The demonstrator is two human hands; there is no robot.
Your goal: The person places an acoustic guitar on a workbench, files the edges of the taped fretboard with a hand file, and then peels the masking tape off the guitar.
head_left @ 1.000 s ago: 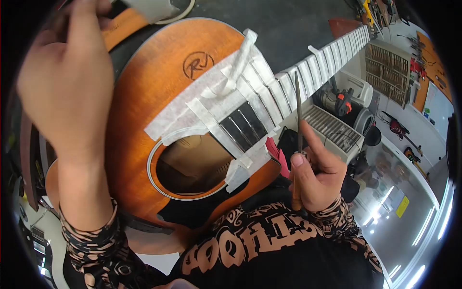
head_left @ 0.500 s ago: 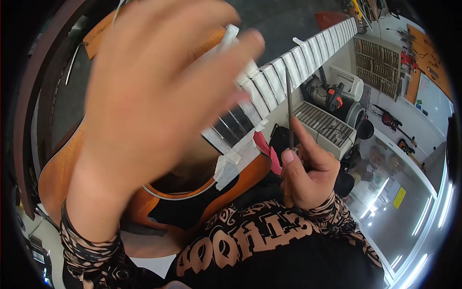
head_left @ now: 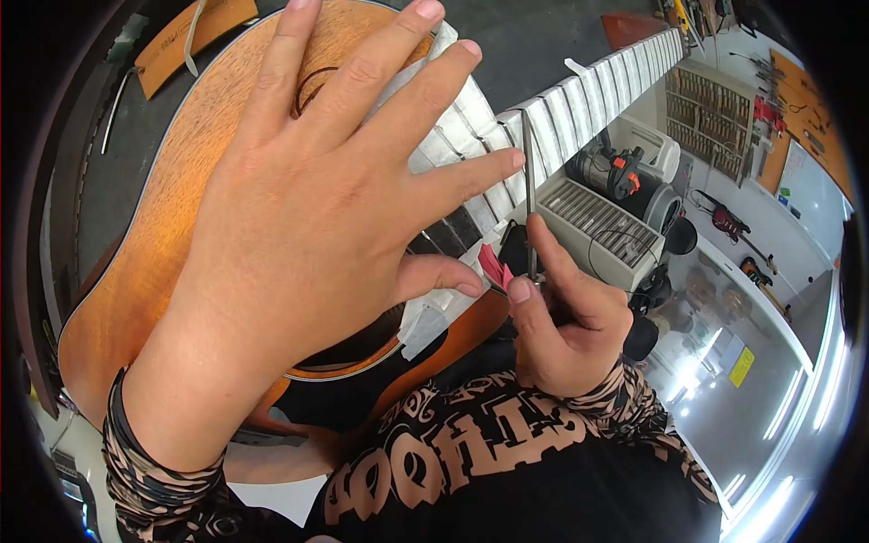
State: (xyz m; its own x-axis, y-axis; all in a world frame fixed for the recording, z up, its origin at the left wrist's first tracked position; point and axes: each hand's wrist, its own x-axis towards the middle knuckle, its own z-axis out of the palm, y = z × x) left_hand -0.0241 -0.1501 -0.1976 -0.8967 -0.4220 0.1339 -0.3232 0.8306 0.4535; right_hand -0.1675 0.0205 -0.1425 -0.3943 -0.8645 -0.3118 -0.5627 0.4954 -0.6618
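Observation:
My left hand [head_left: 308,199] is spread wide, back up, over the orange-brown guitar body [head_left: 181,208] and its taped fretboard, holding nothing. Its little finger tip lies beside the upper shaft of a slim metal file [head_left: 530,181]. My right hand [head_left: 575,335] grips the file low down, thumb and index finger against it, with the shaft pointing up across the edge of the neck. White masking tape covers the guitar neck [head_left: 588,100] between the frets. Part of the dark fretboard [head_left: 444,237] shows bare near the soundhole [head_left: 353,348]. My left hand hides much of the tape.
A pink cloth [head_left: 494,266] lies by the guitar's cutaway. Beyond the neck are a slatted grey box [head_left: 597,226] and a machine with red parts [head_left: 625,167]. An orange strip [head_left: 190,41] is at the upper left, and a glass-topped case [head_left: 724,362] at the right.
My left hand has come from the upper left to over the guitar, its fingers now spread. My right hand, still holding the file, has shifted slightly left in view.

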